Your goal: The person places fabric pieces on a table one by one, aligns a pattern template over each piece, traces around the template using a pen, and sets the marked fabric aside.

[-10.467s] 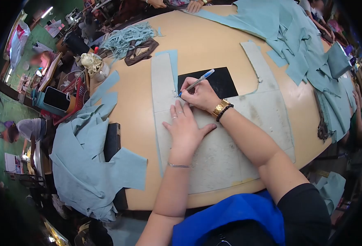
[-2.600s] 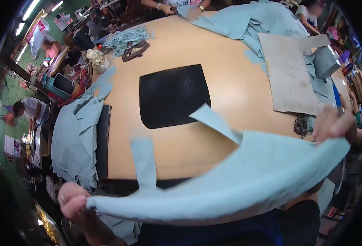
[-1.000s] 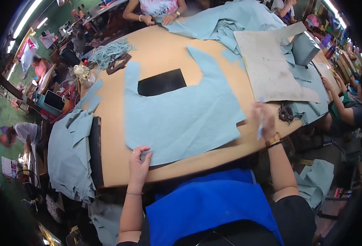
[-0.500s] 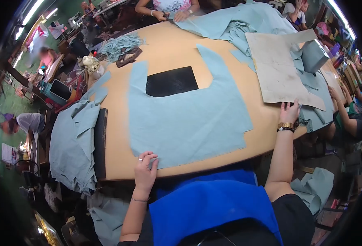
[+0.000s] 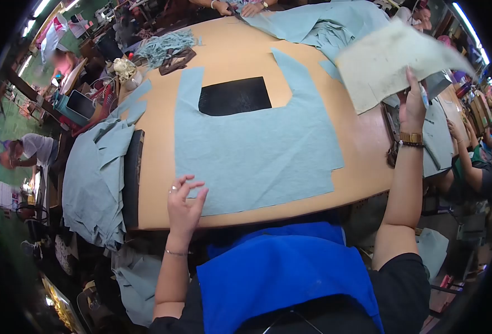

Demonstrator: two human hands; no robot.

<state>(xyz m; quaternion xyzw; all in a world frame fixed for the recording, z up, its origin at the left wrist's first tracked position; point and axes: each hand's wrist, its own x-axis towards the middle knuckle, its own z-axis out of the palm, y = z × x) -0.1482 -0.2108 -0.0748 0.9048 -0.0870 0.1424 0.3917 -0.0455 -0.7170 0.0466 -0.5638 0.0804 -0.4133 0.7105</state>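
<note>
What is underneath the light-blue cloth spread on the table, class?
A black sheet shows in the cut-out of the light-blue cloth and seems to run beneath it; how far, and anything else under there, is covered.

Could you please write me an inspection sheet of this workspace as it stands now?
Surface: tan table, bare patches around the cloth.
Job's things: blue-green cut cloth spread flat, partly over a black sheet; pale pattern lifted; blue pen at the right hand.
Clutter: shredded strips and dark scraps at far left; heaped cloth at left, more at far right.
Hands: left open by the cloth's near left corner, contact unclear; right holds the pattern's near edge.
Cables: nothing seen on the bare tabletop; elsewhere cannot tell.
Surroundings: co-worker's hands at the far edge; other people nearby.
</note>
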